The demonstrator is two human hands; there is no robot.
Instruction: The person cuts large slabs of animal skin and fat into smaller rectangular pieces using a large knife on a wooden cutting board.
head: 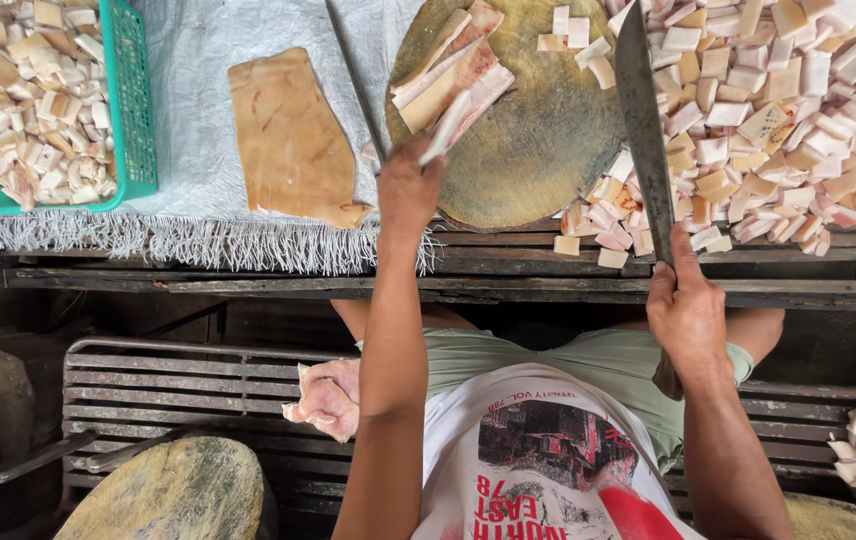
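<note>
A round wooden chopping block [538, 150] lies on the wooden bench. On its near left part lie several long strips of pork skin and fat [453, 75]. My left hand [406, 190] grips the end of one pale strip [445, 128] at the block's edge. My right hand [686, 312] holds the handle of a long cleaver [643, 120], whose blade points away over the block's right side. A large heap of cut cubes [778, 110] spreads to the right of the blade.
A green plastic basket [133, 110] of cut cubes stands at the far left on a white woven sheet [198, 60]. A flat slab of skin [293, 140] and a second thin knife [353, 75] lie between basket and block. Below the bench are a metal rack [178, 385], a raw meat piece [326, 398] and another block [173, 492].
</note>
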